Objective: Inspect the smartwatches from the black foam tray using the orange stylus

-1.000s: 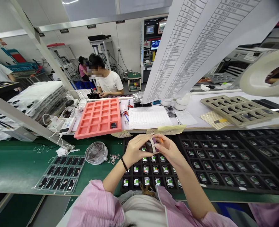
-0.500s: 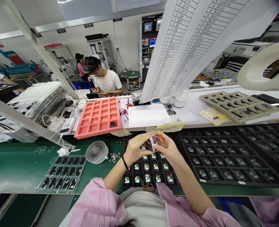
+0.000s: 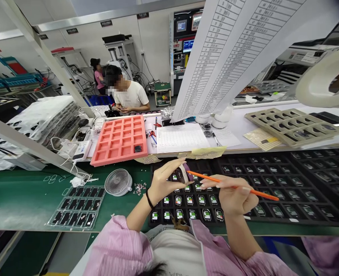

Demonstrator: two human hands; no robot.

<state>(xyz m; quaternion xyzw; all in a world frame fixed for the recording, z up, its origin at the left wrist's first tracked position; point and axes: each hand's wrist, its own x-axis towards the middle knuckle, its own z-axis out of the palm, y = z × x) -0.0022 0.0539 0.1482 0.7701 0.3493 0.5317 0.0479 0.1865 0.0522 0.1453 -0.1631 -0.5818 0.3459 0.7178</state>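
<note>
My left hand (image 3: pixel 165 180) holds a small rounded device (image 3: pixel 183 173) with a white rim and a purple side between thumb and fingers, tilted on edge. Pinched in my right hand (image 3: pixel 235 193) is a long thin orange stick (image 3: pixel 262 194). Its left tip meets or nearly meets the purple side of the device. Both hands are over a black tray (image 3: pixel 172 224) whose compartments hold square watch-like units with green and white screens.
A coral tray (image 3: pixel 118 156) with one dark unit stands on the raised shelf. A small fan (image 3: pixel 118 182) and a clear tray of black parts (image 3: pixel 76 207) lie left. Printed sheets (image 3: pixel 212 57) hang ahead. A person (image 3: pixel 131 94) sits across.
My right hand has moved right, away from the device, and the orange stick now shows at full length in its fingers. My left hand still holds the device, now turned more on edge.
</note>
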